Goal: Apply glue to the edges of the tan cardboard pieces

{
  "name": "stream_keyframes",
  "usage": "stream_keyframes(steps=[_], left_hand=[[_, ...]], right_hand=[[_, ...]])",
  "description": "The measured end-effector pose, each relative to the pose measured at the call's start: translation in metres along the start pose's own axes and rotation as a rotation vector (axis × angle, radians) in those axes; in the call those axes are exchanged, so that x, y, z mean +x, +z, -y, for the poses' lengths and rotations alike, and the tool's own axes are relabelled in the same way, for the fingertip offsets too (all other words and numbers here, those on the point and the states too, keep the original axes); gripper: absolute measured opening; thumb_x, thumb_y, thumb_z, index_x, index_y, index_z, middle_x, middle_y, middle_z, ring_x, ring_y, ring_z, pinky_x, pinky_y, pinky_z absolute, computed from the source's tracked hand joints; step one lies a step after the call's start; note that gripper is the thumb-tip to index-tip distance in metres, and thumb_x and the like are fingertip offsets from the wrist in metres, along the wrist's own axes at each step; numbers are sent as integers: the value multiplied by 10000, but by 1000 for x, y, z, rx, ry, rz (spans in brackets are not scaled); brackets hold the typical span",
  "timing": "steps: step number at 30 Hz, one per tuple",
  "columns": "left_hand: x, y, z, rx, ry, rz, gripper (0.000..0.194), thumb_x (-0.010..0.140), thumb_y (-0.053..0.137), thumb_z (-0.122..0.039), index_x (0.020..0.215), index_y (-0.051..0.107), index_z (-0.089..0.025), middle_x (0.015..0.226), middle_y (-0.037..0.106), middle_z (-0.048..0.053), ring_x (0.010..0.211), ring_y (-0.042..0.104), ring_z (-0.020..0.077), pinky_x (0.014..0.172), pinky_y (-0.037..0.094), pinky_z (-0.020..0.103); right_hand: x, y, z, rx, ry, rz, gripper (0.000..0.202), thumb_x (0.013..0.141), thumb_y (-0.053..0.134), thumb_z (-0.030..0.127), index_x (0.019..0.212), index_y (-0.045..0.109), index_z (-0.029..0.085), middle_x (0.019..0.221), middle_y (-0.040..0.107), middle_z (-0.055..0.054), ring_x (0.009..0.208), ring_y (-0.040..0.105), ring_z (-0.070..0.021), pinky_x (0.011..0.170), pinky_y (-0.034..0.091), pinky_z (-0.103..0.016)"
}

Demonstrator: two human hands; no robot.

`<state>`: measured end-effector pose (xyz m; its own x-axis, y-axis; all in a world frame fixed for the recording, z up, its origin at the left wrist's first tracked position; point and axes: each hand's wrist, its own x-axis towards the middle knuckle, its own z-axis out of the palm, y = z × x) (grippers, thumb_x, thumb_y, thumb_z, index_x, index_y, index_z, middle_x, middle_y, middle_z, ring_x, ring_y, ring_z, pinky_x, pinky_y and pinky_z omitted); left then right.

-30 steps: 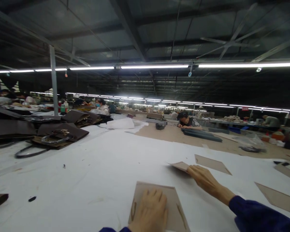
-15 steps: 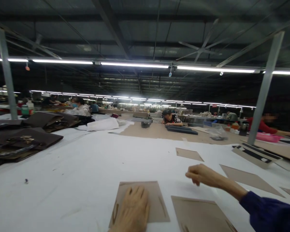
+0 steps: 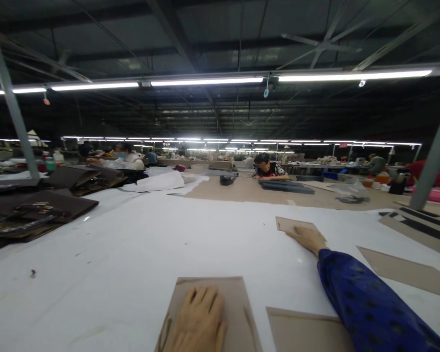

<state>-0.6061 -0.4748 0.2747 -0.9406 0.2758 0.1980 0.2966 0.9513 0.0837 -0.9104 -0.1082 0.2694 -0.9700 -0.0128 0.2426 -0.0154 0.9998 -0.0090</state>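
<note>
From my end I weigh how the far panel (image 3: 286, 224) lies against the right grip (image 3: 308, 238). That panel rests on the white surface (image 3: 132, 274), toward the far right, its long axis running roughly left to right and slanting nearer at its right end. The right grip sits over its near right part, so the uncovered portion lies to the far and left side of the fingers. Those fingers reach out toward the left, but they are blurred, and I cannot tell whether they pinch the panel's edge or only rest on it. Of my 2 hands, the right is clearly closer to this piece; the left grip (image 3: 200, 318) is well apart, near and to the left, palm down with its fingers slightly spread over the near panel (image 3: 236, 308). The near edge of that sheet runs out of view, so I leave its long axis unjudged. Between the 2 hands, a third panel (image 3: 300, 327) lies just right of the near panel, partly hidden by the blue sleeve (image 3: 370, 298), and a long panel (image 3: 403, 269) lies farther right, slanting much like the far panel.
</note>
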Motion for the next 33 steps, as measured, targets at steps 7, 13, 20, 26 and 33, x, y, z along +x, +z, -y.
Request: stream_keyframes(steps=[7,13,20,26,33], left_hand=[[-5,-1,-2,-44,15,-67,325,901,372,-214,1115,615,-187,1209,616,96,1128,534,285,1014,418,503],[-6,-6,-5,-66,-21,2,319,896,378,-215,1111,610,-175,1215,599,97,1126,515,283,1020,397,499],[-7,-3,-5,-103,-23,-29,289,899,372,-214,1080,595,-180,1188,591,88,1106,500,273,1022,376,506],[-8,0,-5,-97,-10,-54,290,909,360,-211,1092,583,-183,1191,588,90,1114,501,272,1019,375,503],[-9,3,-3,-98,3,-104,248,910,384,-226,1061,579,-199,1173,586,73,1087,505,259,1006,381,488]], right_hand=[[6,2,10,-105,-80,-3,362,934,563,391,1222,565,170,1178,618,-83,1022,619,-221,889,513,-461],[0,-1,4,-80,-40,19,373,930,558,426,1200,587,170,1228,607,-90,1091,595,-237,940,480,-487],[2,2,-20,-3,118,34,693,916,289,689,1343,542,205,1359,561,-160,1192,553,-335,950,450,-535],[13,4,-19,-49,37,31,431,948,469,523,1154,614,172,1133,657,-86,1018,629,-217,905,491,-456],[17,16,-29,-49,-25,-20,292,934,559,405,1073,633,158,1108,653,-70,1013,623,-210,913,492,-458]])
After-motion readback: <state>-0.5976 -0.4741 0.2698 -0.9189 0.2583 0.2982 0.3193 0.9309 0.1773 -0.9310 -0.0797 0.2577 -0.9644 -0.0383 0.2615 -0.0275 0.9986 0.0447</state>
